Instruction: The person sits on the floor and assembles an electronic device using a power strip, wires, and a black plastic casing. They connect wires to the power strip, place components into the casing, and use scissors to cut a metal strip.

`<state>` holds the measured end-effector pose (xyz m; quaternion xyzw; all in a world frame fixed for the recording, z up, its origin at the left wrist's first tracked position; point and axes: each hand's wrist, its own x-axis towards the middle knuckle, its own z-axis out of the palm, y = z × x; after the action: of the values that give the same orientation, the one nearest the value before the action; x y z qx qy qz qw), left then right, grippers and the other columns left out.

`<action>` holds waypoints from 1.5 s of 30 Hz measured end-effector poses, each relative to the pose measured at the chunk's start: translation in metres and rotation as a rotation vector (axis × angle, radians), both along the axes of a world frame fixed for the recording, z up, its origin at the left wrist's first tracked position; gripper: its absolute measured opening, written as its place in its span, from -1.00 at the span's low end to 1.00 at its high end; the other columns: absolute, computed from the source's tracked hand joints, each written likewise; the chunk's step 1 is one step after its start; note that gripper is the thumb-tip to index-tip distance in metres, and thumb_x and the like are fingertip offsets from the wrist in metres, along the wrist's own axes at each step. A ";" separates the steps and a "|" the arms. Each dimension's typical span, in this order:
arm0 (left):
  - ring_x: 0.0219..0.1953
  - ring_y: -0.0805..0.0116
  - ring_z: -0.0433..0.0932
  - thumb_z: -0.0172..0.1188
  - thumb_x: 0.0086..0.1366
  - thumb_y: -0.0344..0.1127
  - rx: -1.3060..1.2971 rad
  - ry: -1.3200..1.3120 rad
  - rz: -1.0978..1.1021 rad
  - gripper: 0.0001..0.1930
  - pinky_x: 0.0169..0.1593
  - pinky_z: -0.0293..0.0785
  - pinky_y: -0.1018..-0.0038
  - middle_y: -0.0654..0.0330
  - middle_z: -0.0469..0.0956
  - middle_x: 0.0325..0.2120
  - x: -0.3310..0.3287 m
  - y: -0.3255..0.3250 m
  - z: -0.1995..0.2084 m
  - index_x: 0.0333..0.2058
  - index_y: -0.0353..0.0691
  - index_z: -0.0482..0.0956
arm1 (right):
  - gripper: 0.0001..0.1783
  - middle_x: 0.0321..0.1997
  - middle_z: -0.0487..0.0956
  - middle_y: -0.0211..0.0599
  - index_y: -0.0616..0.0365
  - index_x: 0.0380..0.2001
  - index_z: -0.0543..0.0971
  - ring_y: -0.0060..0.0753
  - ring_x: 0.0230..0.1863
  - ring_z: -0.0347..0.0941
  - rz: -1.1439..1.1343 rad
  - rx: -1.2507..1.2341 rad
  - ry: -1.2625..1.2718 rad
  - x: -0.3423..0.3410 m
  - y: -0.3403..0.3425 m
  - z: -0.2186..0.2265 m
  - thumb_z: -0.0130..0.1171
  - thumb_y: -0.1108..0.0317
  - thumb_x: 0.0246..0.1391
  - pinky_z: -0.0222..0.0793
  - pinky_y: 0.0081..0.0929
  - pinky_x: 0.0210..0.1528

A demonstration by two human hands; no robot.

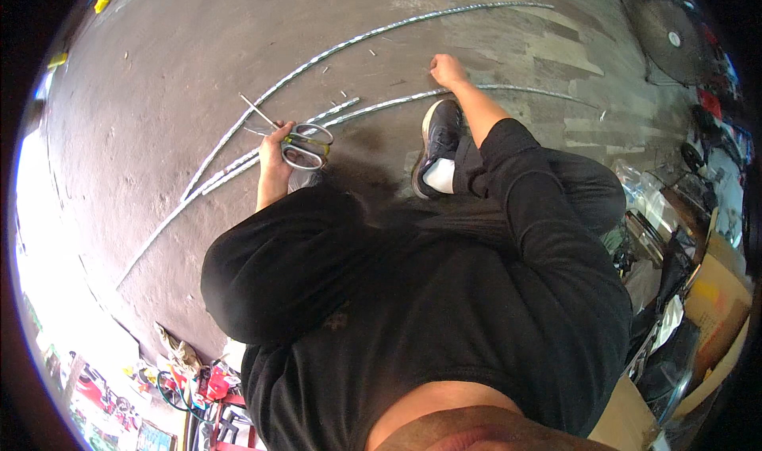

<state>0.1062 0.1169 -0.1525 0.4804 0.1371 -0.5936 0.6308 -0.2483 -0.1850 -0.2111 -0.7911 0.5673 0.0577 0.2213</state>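
Observation:
My left hand (pixel 274 148) is closed around a pair of scissors (pixel 305 157) with silver loop handles, held low over the floor. Its thin metal blades stick out past my fingers at the far left. Under and beside that hand run long, thin, silvery twisted strands (pixel 230 171), lying side by side. Another silvery strand (pixel 341 46) curves across the floor farther away. My right hand (pixel 450 71) is curled closed just beyond my shoe, with its forearm crossing the nearer strand (pixel 516 88). Whatever its fingers hold, if anything, is hidden.
Small cut bits (pixel 372 52) lie scattered on the grey floor (pixel 175 70). My black shoe (pixel 441 129) stands next to the nearer strand. A round fan (pixel 673 40) is at the far right. Cardboard (pixel 718 300) and plastic bags (pixel 647 190) crowd the right side.

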 end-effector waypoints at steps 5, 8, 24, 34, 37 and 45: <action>-0.37 0.24 0.63 0.21 0.18 -0.56 0.038 -0.090 0.088 -0.79 -0.40 0.58 0.40 0.08 0.60 -0.36 -0.003 0.005 0.000 -0.22 -0.20 0.46 | -0.76 -0.22 0.66 -0.18 0.06 -0.28 0.65 -0.10 -0.14 0.59 -0.060 0.022 -0.207 0.046 -0.014 0.013 0.28 0.23 -0.02 0.47 -0.20 -0.09; -0.39 0.27 0.62 0.24 0.17 -0.53 0.075 -0.135 0.051 -0.78 -0.45 0.55 0.41 0.10 0.61 -0.36 0.002 0.014 0.005 -0.22 -0.21 0.47 | -0.76 -0.24 0.67 -0.17 0.09 -0.26 0.64 -0.13 -0.17 0.60 -0.068 -0.022 -0.413 0.100 -0.009 0.022 0.29 0.28 -0.02 0.47 -0.25 -0.11; -0.28 0.24 0.62 0.19 0.20 -0.54 0.049 -0.142 0.048 -0.76 -0.26 0.58 0.40 0.08 0.59 -0.30 -0.002 0.025 0.015 -0.15 -0.27 0.43 | -0.77 -0.22 0.66 -0.19 0.14 -0.20 0.61 -0.18 -0.15 0.58 -0.011 -0.119 -0.454 0.129 -0.005 0.007 0.25 0.35 0.04 0.47 -0.28 -0.08; -0.29 0.23 0.62 0.18 0.23 -0.55 0.069 -0.144 0.021 -0.78 -0.24 0.60 0.39 0.09 0.59 -0.31 0.003 0.023 0.014 -0.15 -0.27 0.44 | -0.75 -0.21 0.66 -0.15 0.09 -0.21 0.63 -0.10 -0.18 0.61 0.041 -0.160 -0.261 0.147 0.025 -0.006 0.23 0.28 0.02 0.51 -0.23 -0.13; -0.30 0.28 0.60 0.23 0.17 -0.54 0.070 -0.167 0.069 -0.75 -0.30 0.55 0.41 0.11 0.58 -0.33 0.000 0.021 0.014 -0.18 -0.25 0.43 | -0.72 -0.17 0.65 -0.12 0.10 -0.19 0.62 -0.05 -0.15 0.59 0.134 -0.213 -0.127 0.154 0.023 -0.007 0.23 0.31 -0.03 0.50 -0.19 -0.12; -0.22 0.09 0.60 0.15 0.21 -0.56 -0.048 -0.002 0.055 -0.71 -0.16 0.61 0.18 -0.06 0.58 -0.19 -0.001 0.007 -0.001 -0.09 -0.31 0.37 | -0.74 -0.25 0.60 -0.18 0.31 -0.19 0.54 -0.22 -0.20 0.58 -0.288 0.678 -0.887 0.154 0.016 0.002 0.20 0.46 0.03 0.55 -0.26 -0.13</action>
<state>0.1054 0.1243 -0.1534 0.4615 0.1354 -0.5788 0.6586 -0.0946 -0.1686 -0.2086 -0.5391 0.4720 -0.1315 0.6850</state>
